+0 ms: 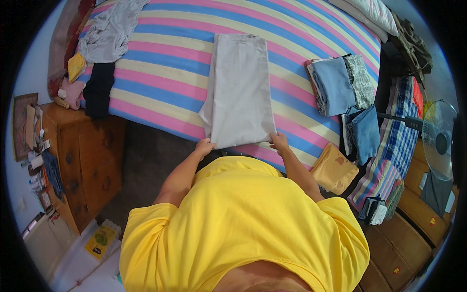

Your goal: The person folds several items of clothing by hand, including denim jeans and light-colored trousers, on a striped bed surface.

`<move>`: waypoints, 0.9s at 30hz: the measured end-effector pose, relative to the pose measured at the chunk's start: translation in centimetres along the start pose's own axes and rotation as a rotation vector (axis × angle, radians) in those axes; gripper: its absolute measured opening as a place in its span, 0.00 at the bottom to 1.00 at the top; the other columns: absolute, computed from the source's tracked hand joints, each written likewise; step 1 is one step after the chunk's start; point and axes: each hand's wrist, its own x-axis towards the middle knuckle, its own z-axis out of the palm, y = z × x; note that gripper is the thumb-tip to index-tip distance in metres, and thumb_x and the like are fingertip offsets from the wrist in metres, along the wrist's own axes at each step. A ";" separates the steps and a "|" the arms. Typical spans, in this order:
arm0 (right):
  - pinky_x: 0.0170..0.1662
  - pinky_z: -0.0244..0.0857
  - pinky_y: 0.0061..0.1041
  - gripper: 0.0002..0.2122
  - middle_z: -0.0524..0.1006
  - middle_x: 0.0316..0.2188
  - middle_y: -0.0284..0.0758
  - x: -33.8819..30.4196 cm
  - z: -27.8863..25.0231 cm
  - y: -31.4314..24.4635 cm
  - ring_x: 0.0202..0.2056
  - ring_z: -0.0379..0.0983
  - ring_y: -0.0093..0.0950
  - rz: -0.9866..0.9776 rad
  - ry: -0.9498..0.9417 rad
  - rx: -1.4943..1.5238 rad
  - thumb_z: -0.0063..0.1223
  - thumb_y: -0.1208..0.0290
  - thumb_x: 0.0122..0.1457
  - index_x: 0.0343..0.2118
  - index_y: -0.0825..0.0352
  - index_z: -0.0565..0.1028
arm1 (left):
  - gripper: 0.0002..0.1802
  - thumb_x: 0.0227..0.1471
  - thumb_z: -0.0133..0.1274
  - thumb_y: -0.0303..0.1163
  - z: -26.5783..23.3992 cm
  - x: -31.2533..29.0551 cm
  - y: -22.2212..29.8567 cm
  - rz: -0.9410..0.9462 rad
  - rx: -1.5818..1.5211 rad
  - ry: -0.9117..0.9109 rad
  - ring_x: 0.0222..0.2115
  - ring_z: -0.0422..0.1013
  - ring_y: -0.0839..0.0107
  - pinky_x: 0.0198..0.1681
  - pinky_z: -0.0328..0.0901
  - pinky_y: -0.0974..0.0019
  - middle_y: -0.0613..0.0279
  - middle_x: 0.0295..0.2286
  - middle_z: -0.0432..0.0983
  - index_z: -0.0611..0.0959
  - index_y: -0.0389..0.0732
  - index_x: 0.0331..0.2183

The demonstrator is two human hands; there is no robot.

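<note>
A pair of light grey trousers (239,90), folded lengthwise, lies flat across the striped bed, its long side pointing away from me. My left hand (205,146) pinches the near left corner. At the near right corner my right hand (279,142) has its fingers closed on the cloth. The near edge is stretched between both hands, close to my yellow shirt. A small flap of the cloth sticks out on the left side.
Folded clothes (334,87) and folded jeans (364,134) are stacked at the right, near an orange folded cloth (334,168). A fan (440,141) stands far right. Crumpled grey clothing (109,34) and a black garment (99,90) lie left, above a wooden cabinet (92,160).
</note>
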 end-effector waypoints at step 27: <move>0.44 0.60 0.28 0.22 0.73 0.37 0.38 6.9 1.2 -12.1 0.40 0.68 0.31 -0.027 -0.062 -0.092 0.54 0.62 0.46 0.43 0.70 0.70 | 0.22 0.43 0.51 0.42 -11.9 19.0 18.6 0.174 -0.458 0.062 0.25 0.69 0.68 0.23 0.62 0.66 0.56 0.31 0.73 0.73 0.37 0.37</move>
